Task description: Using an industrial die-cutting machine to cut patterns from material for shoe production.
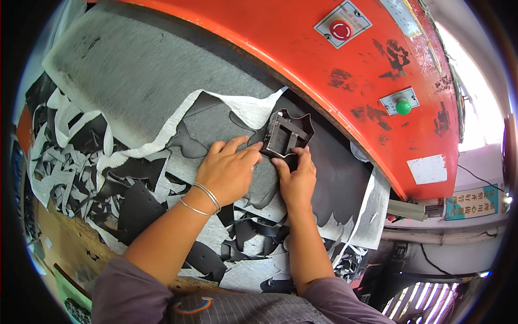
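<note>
A dark metal cutting die (287,134) with an open frame and cross bars lies on a black sheet (329,173) under the orange press head (302,48). My left hand (229,168), with thin bangles on the wrist, lies flat on the sheet and its fingertips touch the die's near left edge. My right hand (297,175) grips the die's near edge with thumb and fingers. The black sheet has a white backing (253,110) and shows several cut-out holes.
A grey cutting pad (135,70) stretches to the far left. Black and white offcuts (86,156) pile at the left and near edge. On the press face sit a red stop button (341,29) and a green button (403,106). Pipes and cables run at the right.
</note>
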A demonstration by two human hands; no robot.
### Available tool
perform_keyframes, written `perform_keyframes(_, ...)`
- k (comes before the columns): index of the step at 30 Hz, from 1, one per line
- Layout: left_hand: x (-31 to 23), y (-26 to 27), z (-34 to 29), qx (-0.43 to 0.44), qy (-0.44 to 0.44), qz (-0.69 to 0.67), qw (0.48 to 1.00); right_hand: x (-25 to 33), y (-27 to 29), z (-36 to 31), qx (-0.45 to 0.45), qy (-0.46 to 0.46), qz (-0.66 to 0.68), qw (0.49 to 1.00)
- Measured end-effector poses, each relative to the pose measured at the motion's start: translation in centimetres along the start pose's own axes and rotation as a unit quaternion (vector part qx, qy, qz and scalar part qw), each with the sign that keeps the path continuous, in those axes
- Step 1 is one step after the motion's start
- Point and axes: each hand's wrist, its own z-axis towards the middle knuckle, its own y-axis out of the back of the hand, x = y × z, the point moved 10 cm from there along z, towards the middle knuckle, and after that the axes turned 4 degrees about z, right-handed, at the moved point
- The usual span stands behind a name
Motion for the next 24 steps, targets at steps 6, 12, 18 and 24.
perform_keyframes(6, -0.6, 0.7, 0.7, 0.020, 0.001, -0.006, 1.000, 0.7, 0.9, 0.5, -0.013, 0.022, -0.016, 1.000)
perform_keyframes(12, 0.1, 2.3, -0.1, -0.012, 0.033, -0.051, 0.998, -0.5, 3.7, 1.1, -0.021, -0.109, 0.202, 0.973)
perform_keyframes(18, 3.1, 13.3, 2.3, -0.194, 0.105, -0.257, 0.941, -1.5, 25.2, 2.8, -0.456, -0.010, 0.169, 0.873)
perform_keyframes(24, 1.3, 29.4, -0.4, -0.519, 0.006, -0.081, 0.851, 5.8, 28.9, 1.8, -0.549, 0.087, 0.040, 0.830)
